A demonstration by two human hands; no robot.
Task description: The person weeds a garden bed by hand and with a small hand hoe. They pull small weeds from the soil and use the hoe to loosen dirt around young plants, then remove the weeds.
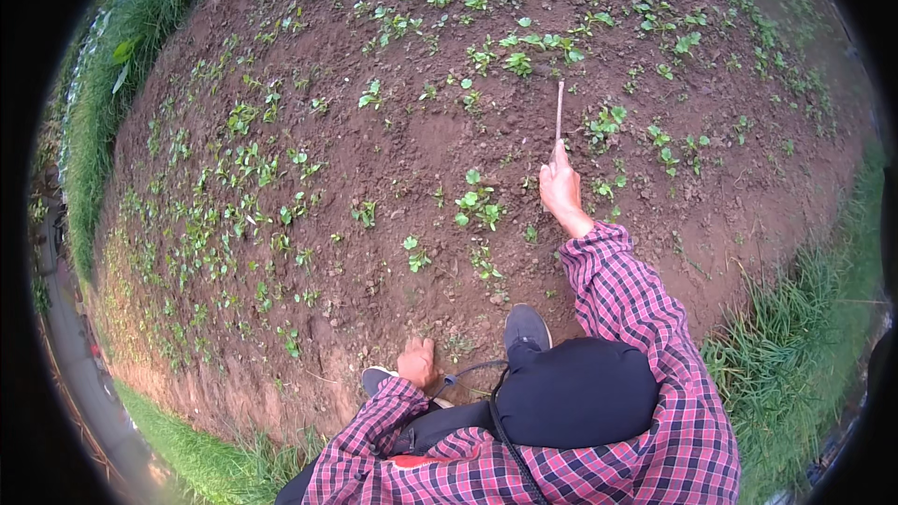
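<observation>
My right hand (560, 186) reaches forward over the brown soil (428, 137), closed around a thin, straight stick-like tool (560, 109). Its far end points away from me, close to a small leafy plant (518, 64). Whether the tool carries a blade is not clear. Low in the view, my left hand (417, 363) is down at the ground beside my shoe, back of the hand upward with the fingers curled. Its palm is hidden, so I cannot see if it grips anything. Small weeds (459, 346) grow just right of it.
Seedlings (480, 203) dot the plot in loose clumps, thicker on the left (238, 175). Tall grass (779, 337) borders the right side, and a green grassy strip (119, 84) the left. My grey shoe (526, 330) and dark-clad knee (579, 393) are close in. A dark cord (497, 400) hangs before me.
</observation>
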